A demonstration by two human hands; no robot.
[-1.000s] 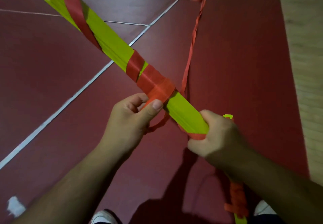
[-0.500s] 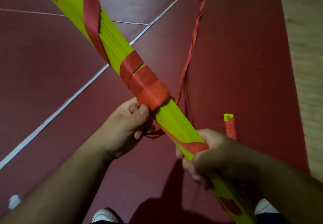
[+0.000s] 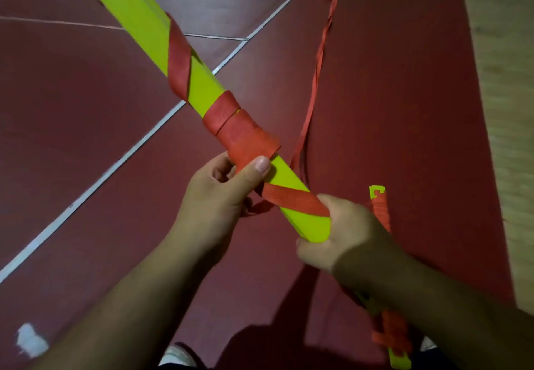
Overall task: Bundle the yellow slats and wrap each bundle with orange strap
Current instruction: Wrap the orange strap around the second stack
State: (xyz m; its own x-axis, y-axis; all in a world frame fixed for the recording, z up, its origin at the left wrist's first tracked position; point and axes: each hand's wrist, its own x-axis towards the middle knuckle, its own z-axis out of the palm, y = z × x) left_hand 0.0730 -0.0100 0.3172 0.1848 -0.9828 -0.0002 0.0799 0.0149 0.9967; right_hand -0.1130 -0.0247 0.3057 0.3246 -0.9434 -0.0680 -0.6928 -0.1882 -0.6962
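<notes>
A long bundle of yellow slats (image 3: 144,26) runs diagonally from the top left down to my hands. Orange strap (image 3: 239,130) is wound around its middle in several turns, with one more turn crossing near my right hand. My left hand (image 3: 222,196) grips the bundle just below the thick wrap, thumb pressed on top. My right hand (image 3: 344,231) grips the bundle lower down, over the strap turn. The strap's loose tail (image 3: 318,60) trails away across the floor to the upper right. A second wrapped bundle (image 3: 380,208) lies behind my right hand, mostly hidden by my forearm.
Dark red floor (image 3: 390,109) with white lines (image 3: 124,158) lies under everything. A pale wooden strip (image 3: 508,109) borders the floor on the right. A white scrap (image 3: 30,340) sits at the lower left, and my shoe tip (image 3: 176,355) shows at the bottom.
The bundle has been rolled in my hands, so its flat face now points up. A fresh strap turn lies across it by my right hand.
</notes>
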